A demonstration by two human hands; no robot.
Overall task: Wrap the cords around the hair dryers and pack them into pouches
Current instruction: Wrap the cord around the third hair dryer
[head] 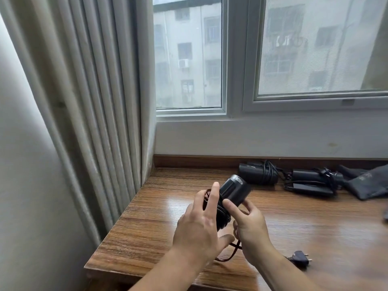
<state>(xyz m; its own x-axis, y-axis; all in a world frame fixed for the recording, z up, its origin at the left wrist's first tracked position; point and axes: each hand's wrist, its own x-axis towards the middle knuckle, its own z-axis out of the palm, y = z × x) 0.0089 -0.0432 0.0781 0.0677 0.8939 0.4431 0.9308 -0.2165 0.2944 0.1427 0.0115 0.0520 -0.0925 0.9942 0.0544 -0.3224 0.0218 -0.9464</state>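
Note:
A black hair dryer (234, 190) is held above the wooden table (168, 192), barrel tilted up to the right. My right hand (249, 223) grips it from below, thumb on the barrel. My left hand (199, 223) lies over the wrapped end with straight, spread fingers touching the coiled black cord (222, 215). Loose cord hangs down to the table and ends in a plug (299, 258) at the front right. Two more black hair dryers (258, 172) (312, 179) with cords bundled around them lie at the back. A dark grey pouch (369, 181) lies at the back right.
A grey curtain (90, 101) hangs at the table's left edge. A white wall and window (294, 59) stand behind the table. A dark object (386, 214) shows at the right frame edge, too little of it to identify.

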